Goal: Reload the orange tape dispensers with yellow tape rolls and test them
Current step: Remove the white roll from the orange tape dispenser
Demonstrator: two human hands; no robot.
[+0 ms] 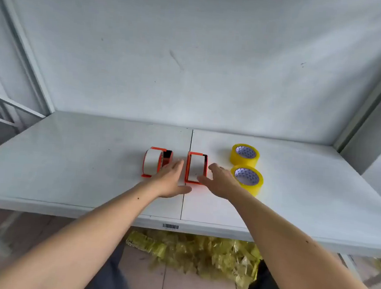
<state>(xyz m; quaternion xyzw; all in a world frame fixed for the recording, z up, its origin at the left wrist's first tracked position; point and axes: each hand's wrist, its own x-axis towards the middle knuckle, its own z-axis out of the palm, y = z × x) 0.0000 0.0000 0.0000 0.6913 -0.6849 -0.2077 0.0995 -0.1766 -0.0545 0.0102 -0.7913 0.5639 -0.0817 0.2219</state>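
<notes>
Yellow rolls (247,166) beside right hand (222,181), unobstructed.

Soft, even daylight lit the scene, shadows faint. Wide-angle bending curved the frame edges. Both hands were slightly motion-blurred; the floor below looked soft.

- A barcode sticker (170,226) is seen on the front edge of the white table (68,161); its bars and digits are too small to be read.
- No other text, brand or number can be read.
</notes>
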